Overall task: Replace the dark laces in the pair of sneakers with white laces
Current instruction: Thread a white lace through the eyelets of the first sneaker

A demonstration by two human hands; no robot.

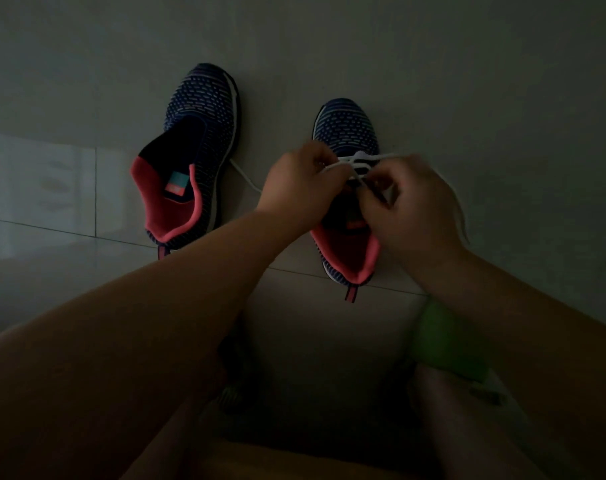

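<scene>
Currently both hands are working over the right sneaker (pixel 346 133) on the tiled floor (pixel 502 98), dim light throughout. Left hand (pixel 294 181) is curling its fingers round a strand of the white lace (pixel 363 156); right hand (pixel 422 209) is pinching the lace between thumb and fingertips above the tongue. A couple of white rows are already lying across the far eyelets; the near eyelets are hidden behind the hands.

Left sneaker (pixel 197 140) is lying well apart to the left, tilted onto its side, with no lace visible in it. A loose white strand (pixel 246 176) is trailing on the floor between the shoes.

Handling judgement: lace is light, limp, likely a bit slick; best taken at the stiff tip for threading, which I cannot make out. Knit upper looks soft and will give, so the shoe may shift when the lace is pulled; steadying it by the eyelet edge seems wise.

Dark laces are not in view.
</scene>
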